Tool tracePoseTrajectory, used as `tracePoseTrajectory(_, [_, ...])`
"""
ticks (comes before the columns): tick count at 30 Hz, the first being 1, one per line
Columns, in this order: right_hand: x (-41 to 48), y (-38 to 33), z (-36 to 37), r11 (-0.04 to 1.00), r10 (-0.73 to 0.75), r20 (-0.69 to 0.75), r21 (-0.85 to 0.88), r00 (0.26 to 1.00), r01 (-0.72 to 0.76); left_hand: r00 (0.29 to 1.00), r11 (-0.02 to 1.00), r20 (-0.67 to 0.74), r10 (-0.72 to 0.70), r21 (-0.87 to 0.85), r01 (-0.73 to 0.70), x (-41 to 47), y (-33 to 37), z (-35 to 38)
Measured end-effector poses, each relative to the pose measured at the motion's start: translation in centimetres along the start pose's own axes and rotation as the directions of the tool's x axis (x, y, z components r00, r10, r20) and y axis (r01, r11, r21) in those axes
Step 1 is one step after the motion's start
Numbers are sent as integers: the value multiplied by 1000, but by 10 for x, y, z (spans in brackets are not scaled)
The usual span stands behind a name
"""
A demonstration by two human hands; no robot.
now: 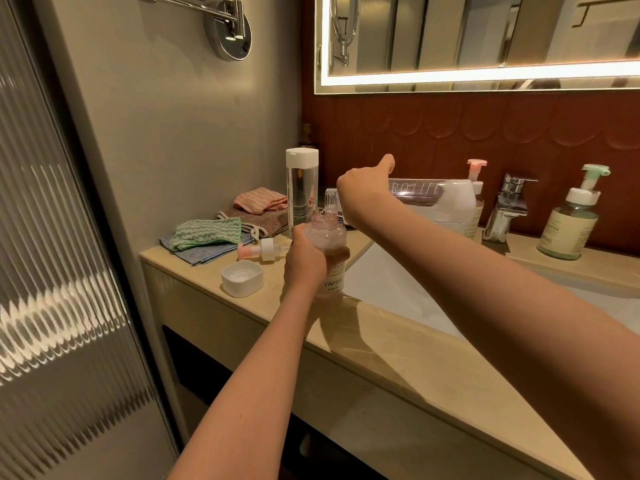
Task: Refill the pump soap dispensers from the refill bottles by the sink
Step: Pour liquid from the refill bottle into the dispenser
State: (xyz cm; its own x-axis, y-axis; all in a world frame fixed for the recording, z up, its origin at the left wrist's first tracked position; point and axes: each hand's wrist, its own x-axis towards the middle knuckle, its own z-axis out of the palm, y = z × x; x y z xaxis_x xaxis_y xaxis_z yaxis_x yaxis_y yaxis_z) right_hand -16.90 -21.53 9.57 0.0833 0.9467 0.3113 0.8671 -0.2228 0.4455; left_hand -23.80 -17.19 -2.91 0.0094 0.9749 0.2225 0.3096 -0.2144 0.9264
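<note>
My left hand [304,261] grips a clear pink soap dispenser [329,237] with its pump off, standing on the counter's front edge. My right hand [363,192] holds a clear refill bottle [433,199] tipped on its side, its threaded mouth [330,200] over the dispenser's open neck. The dispenser's pink pump head [258,250] lies on the counter to the left. A white square cap [242,277] sits upside down near it. A second capped refill bottle [302,188] stands upright behind.
Folded cloths [207,233] lie at the counter's left end. The sink basin [398,289] is right of the dispenser, with a chrome faucet [507,206] behind. A pink pump dispenser [476,199] and a green pump dispenser [571,220] stand by the back wall.
</note>
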Motion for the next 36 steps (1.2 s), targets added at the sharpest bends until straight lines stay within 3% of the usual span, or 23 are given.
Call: tracePoseTrajectory(36, [1, -1, 1, 1000, -3, -8, -2, 1000, 3, 1000, 1000, 13, -27, 0, 27, -22, 24, -10])
